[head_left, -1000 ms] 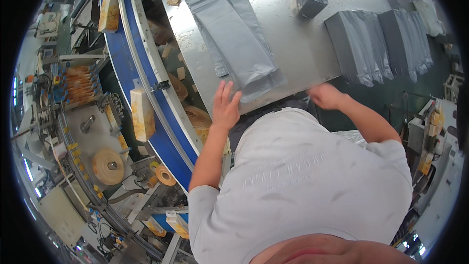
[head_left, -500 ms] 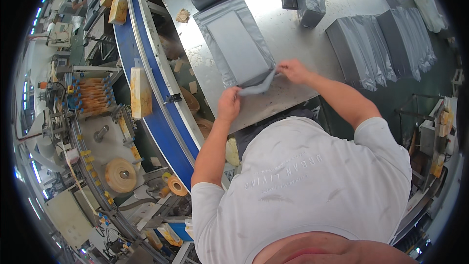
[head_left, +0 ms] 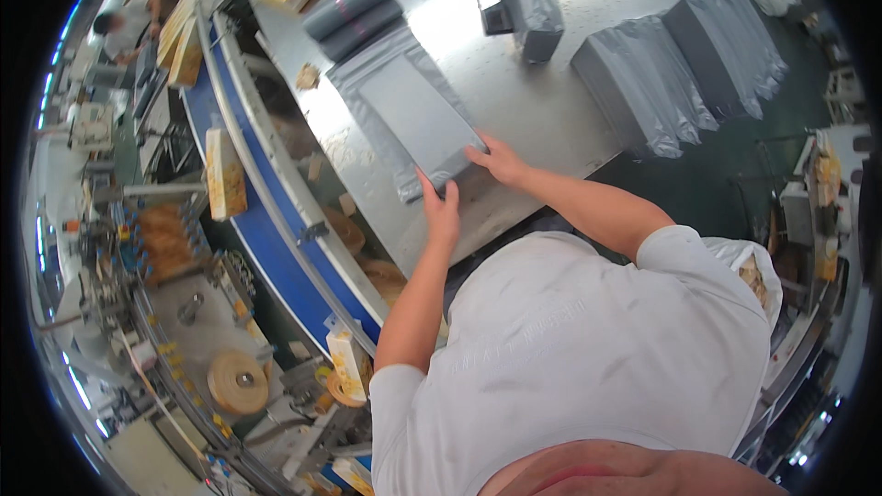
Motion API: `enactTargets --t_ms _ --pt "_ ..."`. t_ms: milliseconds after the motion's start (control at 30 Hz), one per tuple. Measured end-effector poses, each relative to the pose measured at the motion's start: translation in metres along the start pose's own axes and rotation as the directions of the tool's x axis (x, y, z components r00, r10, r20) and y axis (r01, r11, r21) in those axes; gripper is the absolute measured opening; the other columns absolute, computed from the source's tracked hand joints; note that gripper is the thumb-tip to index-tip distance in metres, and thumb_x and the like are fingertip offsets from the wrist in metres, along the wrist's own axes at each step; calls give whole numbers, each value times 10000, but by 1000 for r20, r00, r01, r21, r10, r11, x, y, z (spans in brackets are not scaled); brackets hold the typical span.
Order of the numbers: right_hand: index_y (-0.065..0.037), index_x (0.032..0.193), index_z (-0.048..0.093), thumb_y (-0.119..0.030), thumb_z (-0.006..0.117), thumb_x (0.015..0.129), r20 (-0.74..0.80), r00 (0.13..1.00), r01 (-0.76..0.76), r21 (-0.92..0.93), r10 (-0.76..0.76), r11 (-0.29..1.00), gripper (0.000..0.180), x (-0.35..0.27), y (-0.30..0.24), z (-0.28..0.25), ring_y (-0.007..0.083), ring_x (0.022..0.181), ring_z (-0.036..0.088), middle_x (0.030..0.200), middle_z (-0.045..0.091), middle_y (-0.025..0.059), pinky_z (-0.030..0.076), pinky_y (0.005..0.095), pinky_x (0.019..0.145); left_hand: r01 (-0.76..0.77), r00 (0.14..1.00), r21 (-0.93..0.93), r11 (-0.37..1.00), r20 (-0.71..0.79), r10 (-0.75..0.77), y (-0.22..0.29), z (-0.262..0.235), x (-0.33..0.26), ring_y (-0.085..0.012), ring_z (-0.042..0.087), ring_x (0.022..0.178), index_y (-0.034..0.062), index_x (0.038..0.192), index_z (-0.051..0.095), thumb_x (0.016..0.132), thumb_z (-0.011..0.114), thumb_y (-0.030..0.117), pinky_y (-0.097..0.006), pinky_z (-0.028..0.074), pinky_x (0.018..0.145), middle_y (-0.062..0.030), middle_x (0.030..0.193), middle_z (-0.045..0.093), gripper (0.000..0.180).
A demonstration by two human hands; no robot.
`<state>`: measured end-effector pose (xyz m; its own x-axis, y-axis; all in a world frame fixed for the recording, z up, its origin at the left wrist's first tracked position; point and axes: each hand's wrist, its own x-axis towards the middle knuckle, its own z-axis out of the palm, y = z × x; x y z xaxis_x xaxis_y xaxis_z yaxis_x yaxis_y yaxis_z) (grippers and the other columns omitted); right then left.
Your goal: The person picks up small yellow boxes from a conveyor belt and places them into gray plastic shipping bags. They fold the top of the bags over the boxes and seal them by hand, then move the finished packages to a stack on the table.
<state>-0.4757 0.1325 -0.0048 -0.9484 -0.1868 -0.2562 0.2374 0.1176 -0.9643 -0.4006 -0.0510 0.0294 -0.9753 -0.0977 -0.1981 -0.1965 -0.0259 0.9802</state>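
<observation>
1. Head view: on the metal table (head_left: 551,119), bare metal runs from the grey package (head_left: 411,110) to the crinkled silvery bundles (head_left: 638,83) at the table's right edge.
2. Smooth, flat and oblong, the package lies toward the table's near edge on a wider plastic bag (head_left: 372,136).
3. Left hand (head_left: 442,213) and right hand (head_left: 501,163) reach over that edge, fingers partly spread, touching the package's near corners; whether they grip, I cannot tell.
</observation>
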Motion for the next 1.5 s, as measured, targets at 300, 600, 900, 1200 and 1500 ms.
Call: enactTargets --t_ms 300,600,900,1200,1500 --pt "-93 1307 738 -156 841 773 -158 708 241 -862 -689 446 548 -170 -57 -194 367 1209 630 1390 664 148 519 450 982 -200 692 352 915 711 -122 23 44 -28 -322 667 1254 45 1336 700 1018 697 207 -397 578 959 -165 1425 661 356" --pt "-58 1244 693 -179 777 793 32 850 322 -822 -526 470 475 -154 -71 -147 358 1121 673 1178 719 131 508 457 986 -272 723 373 887 688 -68 19 44 -25 -348 720 1076 16 1242 721 1010 695 202 -415 590 892 -174 1201 738 299" --pt "-59 1557 442 -257 783 880 -218 916 -77 -920 -338 385 783 -57 1 -102 446 1434 437 1585 478 196 380 548 1188 -202 978 436 877 129 162 -19 -84 -83 -374 685 1028 20 1119 732 972 691 124 -449 557 904 -173 1095 725 185" --pt "-61 1295 629 -100 722 851 269 924 331 -918 -272 216 455 -23 0 -19 414 1265 505 1316 610 180 420 495 1094 837 359 325 440 -933 7 -121 -345 -268 -401 542 1347 38 1362 607 788 750 71 -490 440 1151 -207 1411 605 593" --pt "-86 1083 701 -26 686 779 147 946 233 -927 -289 293 311 0 13 -31 368 1114 590 1125 677 129 455 472 1014 880 462 474 -37 -871 -167 -170 -408 -363 -396 451 1433 65 1377 517 806 785 72 -491 407 1169 -158 1480 555 631"
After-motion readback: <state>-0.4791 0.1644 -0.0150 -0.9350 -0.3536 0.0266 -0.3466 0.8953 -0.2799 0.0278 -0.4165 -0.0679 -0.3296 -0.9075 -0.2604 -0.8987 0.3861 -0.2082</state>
